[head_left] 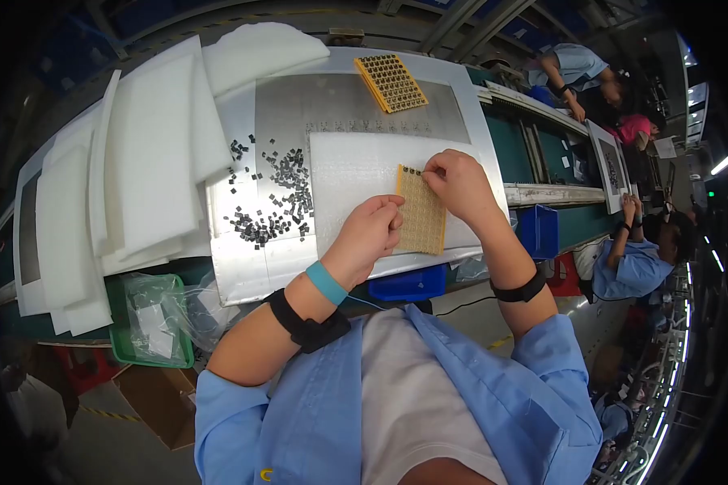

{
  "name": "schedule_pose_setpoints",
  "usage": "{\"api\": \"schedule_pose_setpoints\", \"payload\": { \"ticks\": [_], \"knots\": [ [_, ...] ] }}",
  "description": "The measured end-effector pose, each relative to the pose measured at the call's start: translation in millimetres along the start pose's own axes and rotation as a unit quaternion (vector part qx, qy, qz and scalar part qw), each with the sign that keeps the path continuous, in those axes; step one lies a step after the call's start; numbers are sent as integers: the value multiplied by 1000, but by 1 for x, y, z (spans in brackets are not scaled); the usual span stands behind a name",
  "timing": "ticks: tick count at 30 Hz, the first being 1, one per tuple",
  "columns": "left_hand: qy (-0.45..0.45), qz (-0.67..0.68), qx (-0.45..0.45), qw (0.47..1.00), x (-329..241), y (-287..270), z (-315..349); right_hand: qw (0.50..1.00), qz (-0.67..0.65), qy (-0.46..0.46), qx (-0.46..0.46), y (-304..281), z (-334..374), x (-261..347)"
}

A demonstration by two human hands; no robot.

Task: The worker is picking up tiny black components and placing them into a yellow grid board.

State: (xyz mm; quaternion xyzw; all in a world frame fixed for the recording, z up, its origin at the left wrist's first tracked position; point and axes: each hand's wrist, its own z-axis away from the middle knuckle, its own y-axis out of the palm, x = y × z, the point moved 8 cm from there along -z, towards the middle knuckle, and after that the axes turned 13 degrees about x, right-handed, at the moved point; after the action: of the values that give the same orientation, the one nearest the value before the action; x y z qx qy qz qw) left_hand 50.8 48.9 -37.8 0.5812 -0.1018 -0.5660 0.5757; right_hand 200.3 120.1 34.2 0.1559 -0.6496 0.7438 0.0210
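A yellow panel (422,217) with a grid of small cells lies in front of me on a white foam sheet (340,162). Several small black pieces sit along its far edge. My left hand (370,232) is closed with curled fingers, its fingertips at the panel's left edge. Over the far row my right hand (459,184) is closed in a pinch; the fingers hide whatever is between them. Loose small black square parts (291,174) are scattered left of the foam sheet. Farther back lies a stack of yellow panels (391,83) filled with black parts.
White foam sheets (150,153) are piled at the left. A green bin (182,347) with plastic bags stands below them. Blue bins (539,232) are by the table's near and right edges. A conveyor rail (550,194) runs rightward, where other people (639,263) work.
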Motion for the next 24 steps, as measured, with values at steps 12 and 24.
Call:
{"api": "schedule_pose_setpoints", "payload": {
  "ticks": [12, 24],
  "knots": [
    [-17, -8, -14, 1000, 0, -23, 7, 987, -94, 110, 65, 31, -17, -4],
    [16, -20, -3, 1000, -4, -48, 11, 983, -61, 122, 119, 64, -40, 0]
  ]
}}
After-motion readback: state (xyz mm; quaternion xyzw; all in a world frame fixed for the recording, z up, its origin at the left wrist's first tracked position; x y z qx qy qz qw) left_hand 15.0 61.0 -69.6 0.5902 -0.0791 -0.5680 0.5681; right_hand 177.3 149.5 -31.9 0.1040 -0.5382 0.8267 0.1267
